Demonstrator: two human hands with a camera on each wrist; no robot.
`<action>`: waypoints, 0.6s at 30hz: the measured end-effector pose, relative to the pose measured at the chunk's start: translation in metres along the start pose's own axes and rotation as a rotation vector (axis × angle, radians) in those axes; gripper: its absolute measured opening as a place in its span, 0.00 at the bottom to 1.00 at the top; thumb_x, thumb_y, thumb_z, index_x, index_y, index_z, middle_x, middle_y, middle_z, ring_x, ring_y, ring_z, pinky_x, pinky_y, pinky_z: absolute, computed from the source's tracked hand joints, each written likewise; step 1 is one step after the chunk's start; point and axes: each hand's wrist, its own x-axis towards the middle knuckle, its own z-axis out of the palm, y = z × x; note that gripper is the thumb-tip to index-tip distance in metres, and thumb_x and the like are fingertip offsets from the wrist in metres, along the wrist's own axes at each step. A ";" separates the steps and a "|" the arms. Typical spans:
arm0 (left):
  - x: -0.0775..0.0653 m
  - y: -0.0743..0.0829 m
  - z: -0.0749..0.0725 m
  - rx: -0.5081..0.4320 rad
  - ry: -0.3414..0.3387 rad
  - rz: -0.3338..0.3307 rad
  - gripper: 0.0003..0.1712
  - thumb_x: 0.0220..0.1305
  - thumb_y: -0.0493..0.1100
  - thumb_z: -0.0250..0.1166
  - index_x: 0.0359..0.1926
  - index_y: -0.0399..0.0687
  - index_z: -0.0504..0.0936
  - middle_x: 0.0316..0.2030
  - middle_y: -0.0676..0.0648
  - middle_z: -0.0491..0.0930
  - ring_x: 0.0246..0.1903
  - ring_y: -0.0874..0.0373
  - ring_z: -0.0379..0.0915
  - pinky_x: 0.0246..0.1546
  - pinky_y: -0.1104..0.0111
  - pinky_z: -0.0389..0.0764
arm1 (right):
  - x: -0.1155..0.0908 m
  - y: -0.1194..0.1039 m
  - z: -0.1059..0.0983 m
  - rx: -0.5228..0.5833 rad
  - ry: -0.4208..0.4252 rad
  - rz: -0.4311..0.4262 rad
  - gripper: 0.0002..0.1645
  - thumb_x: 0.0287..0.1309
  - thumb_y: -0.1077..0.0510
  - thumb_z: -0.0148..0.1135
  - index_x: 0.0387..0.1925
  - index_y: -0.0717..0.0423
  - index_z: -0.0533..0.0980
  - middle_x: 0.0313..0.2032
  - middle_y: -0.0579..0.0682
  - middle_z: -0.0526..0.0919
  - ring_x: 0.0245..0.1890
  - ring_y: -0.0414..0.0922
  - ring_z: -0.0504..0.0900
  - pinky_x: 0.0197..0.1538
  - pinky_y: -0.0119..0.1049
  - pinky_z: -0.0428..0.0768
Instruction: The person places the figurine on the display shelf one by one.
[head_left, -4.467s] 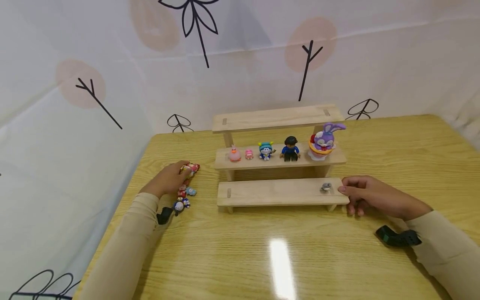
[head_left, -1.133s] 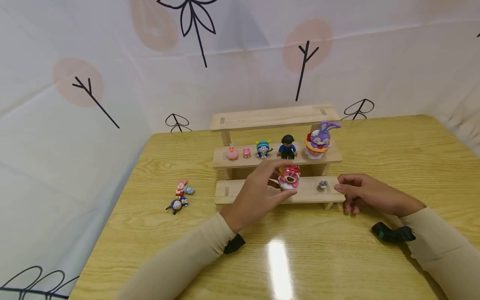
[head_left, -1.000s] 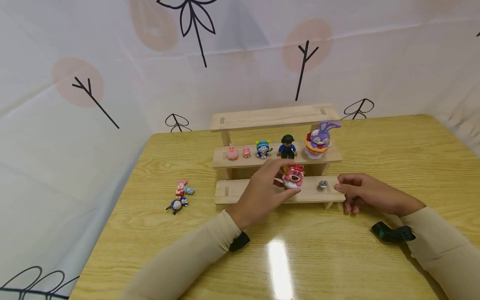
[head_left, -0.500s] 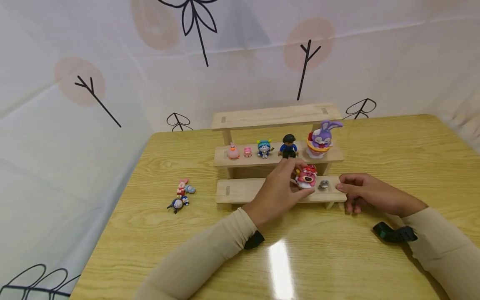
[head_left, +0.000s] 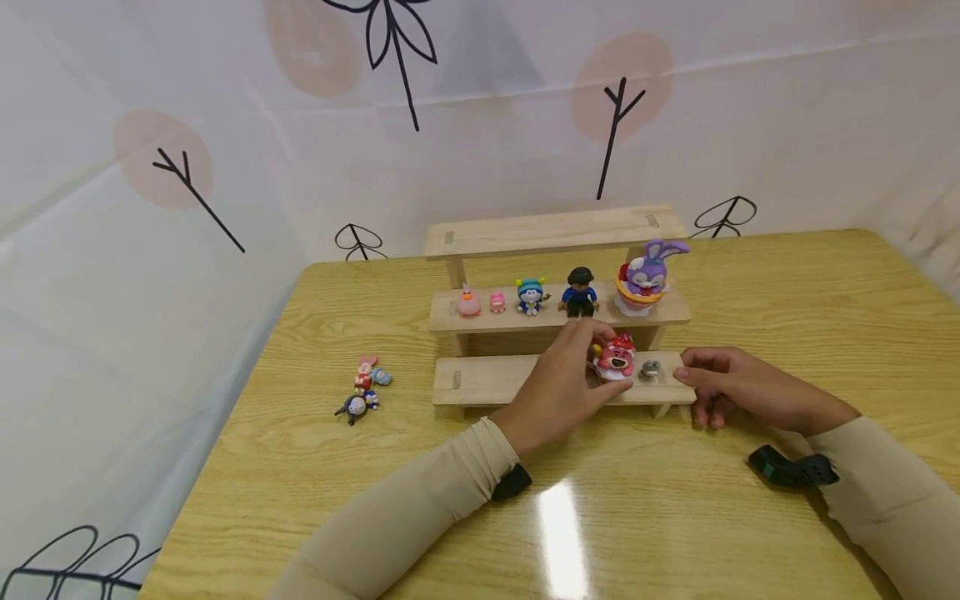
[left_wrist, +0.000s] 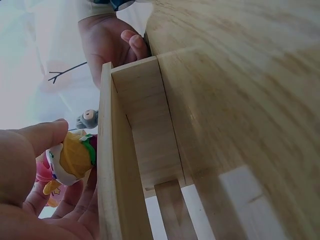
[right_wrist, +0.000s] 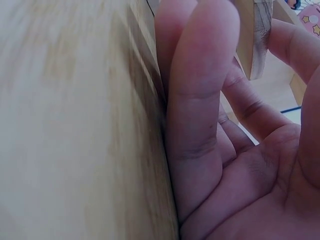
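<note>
Between thumb and fingers, my left hand [head_left: 558, 383] pinches a pink bear figurine [head_left: 618, 360] with a red top, over the right part of the bottom step of a three-tier wooden shelf [head_left: 487, 380]. The left wrist view shows the figurine's yellow and white base [left_wrist: 75, 157] right at the board; whether it bears on it I cannot tell. A small grey figurine [head_left: 650, 370] sits just right of it. My right hand [head_left: 750, 387] grips the right end of the bottom step, thumb at the top edge and other fingers lower, near the table.
The middle step carries a pink bird figurine [head_left: 468, 303], a tiny pink one [head_left: 497, 302], a blue-hatted one [head_left: 530, 297], a dark-capped figure [head_left: 580, 293] and a purple rabbit [head_left: 647, 275]. Several small figurines [head_left: 365, 375] lie on the table [head_left: 337, 500] at left. A patterned cloth [head_left: 495, 125] hangs behind.
My left hand picked up the bear figurine from the left of the table and carried it right to the bottom step, lowering slightly at the end. My right hand stays at the shelf's end.
</note>
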 end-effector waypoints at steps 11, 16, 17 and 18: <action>0.001 0.001 0.004 0.021 0.012 -0.009 0.29 0.64 0.49 0.71 0.58 0.48 0.66 0.56 0.50 0.70 0.56 0.64 0.71 0.55 0.80 0.74 | -0.002 -0.002 0.001 -0.017 0.007 -0.008 0.21 0.79 0.49 0.44 0.54 0.66 0.64 0.29 0.58 0.84 0.28 0.51 0.84 0.31 0.42 0.84; 0.001 0.002 0.006 0.050 0.010 -0.025 0.29 0.64 0.49 0.71 0.59 0.49 0.66 0.56 0.50 0.70 0.56 0.63 0.72 0.55 0.78 0.76 | -0.001 -0.002 0.001 -0.016 0.015 0.005 0.23 0.79 0.48 0.45 0.56 0.66 0.63 0.29 0.59 0.84 0.28 0.52 0.84 0.31 0.42 0.84; 0.001 0.002 0.006 0.058 0.009 -0.028 0.29 0.64 0.49 0.70 0.60 0.49 0.66 0.56 0.50 0.70 0.56 0.63 0.72 0.55 0.78 0.76 | -0.001 -0.001 0.001 -0.016 0.018 0.009 0.23 0.79 0.48 0.45 0.56 0.66 0.63 0.29 0.58 0.84 0.28 0.51 0.84 0.31 0.42 0.84; 0.001 0.003 0.007 0.064 0.010 -0.030 0.30 0.64 0.49 0.70 0.60 0.49 0.66 0.57 0.50 0.71 0.56 0.63 0.72 0.55 0.77 0.76 | -0.001 -0.001 0.001 -0.016 0.020 0.009 0.23 0.79 0.48 0.45 0.56 0.66 0.62 0.29 0.58 0.84 0.28 0.51 0.84 0.31 0.42 0.84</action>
